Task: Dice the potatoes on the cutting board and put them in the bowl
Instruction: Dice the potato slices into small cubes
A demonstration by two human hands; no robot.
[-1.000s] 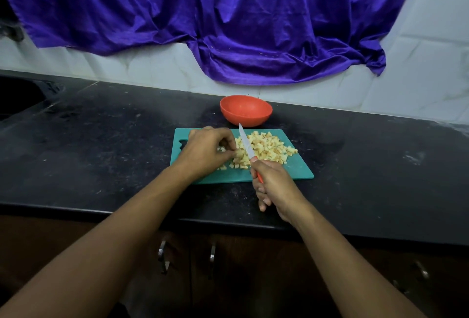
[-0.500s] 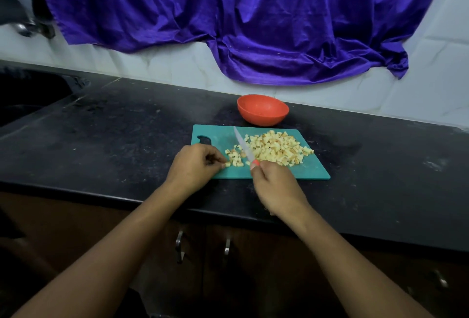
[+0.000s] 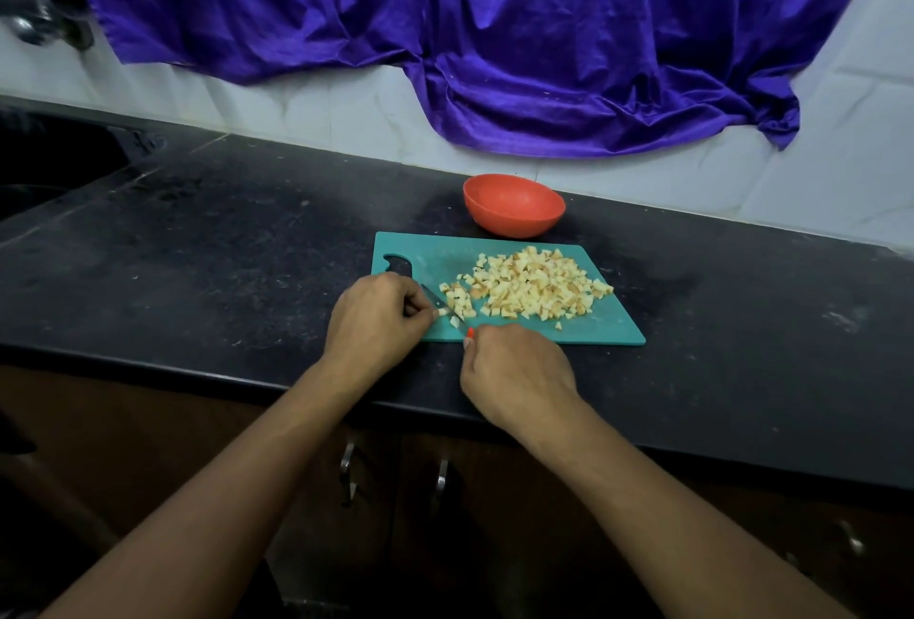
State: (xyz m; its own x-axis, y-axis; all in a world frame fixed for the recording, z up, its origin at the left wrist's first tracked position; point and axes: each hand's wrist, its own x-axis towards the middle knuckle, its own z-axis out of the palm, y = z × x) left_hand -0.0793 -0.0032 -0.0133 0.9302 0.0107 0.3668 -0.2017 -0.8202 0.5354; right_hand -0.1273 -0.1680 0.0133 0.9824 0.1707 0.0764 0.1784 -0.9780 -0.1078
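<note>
A teal cutting board [image 3: 613, 327] lies on the black counter with a heap of pale diced potato [image 3: 531, 287] across its middle and right. Just behind the board stands an orange bowl [image 3: 514, 205]; its inside cannot be seen. My right hand [image 3: 514, 373] grips the orange handle of a small knife [image 3: 442, 304], whose blade lies low across the board's front left part, among a few cubes. My left hand [image 3: 376, 319] sits at the board's left front edge, fingers curled, pinching a small potato piece against the blade.
The black counter [image 3: 222, 262] runs left to a dark sink [image 3: 44, 168] with a tap above it. A purple cloth [image 3: 445, 25] hangs over the white tiled wall. Cabinet doors with metal handles [image 3: 348, 467] are below the counter's front edge.
The knife blade has dropped from upright to low over the board's front left. My left hand has drawn back to the board's edge. The camera has shifted so the scene sits further right.
</note>
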